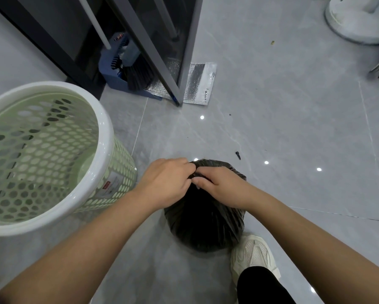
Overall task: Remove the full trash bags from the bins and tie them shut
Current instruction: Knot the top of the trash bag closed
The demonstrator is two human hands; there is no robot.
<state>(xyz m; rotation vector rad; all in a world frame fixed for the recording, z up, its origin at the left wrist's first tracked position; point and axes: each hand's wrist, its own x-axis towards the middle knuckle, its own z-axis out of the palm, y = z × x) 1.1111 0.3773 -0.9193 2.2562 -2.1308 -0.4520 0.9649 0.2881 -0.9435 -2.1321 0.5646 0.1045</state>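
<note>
A full black trash bag (206, 222) stands on the grey tile floor in front of me, its top gathered into a bunch. My left hand (166, 183) grips the gathered plastic from the left. My right hand (219, 185) pinches the same bunch from the right, fingers curled into the folds. The two hands touch at the bag's neck, which they largely hide. A pale green perforated bin (41, 154) with a white rim stands at the left with no bag in it.
My white shoe (253, 257) stands just right of the bag. A blue dustpan with a black brush (127, 69) sits behind a dark metal frame (173, 62), with a silver foil mat (197, 84) beneath. A white fan base (357, 20) is at the far right. Small debris (238, 155) lies on the floor.
</note>
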